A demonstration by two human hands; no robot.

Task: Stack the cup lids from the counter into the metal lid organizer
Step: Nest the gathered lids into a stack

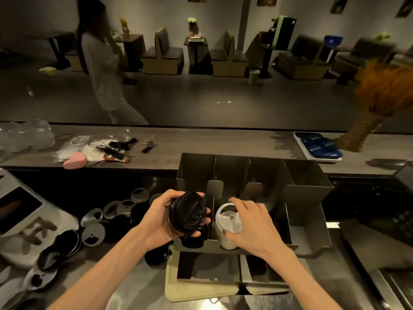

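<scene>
Over the counter [138, 285], left hand [156, 220] grips black lids [187, 211]; right hand [252, 224] clasps white lids [228, 222].

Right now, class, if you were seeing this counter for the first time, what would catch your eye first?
The two hands at centre: the left hand grips a stack of black lids at the leftmost slot of the metal lid organizer, while the right hand holds white lids in the next slot. Loose lids lie scattered on the counter to the left.

black lids [187, 212], white lids [228, 221]
</scene>
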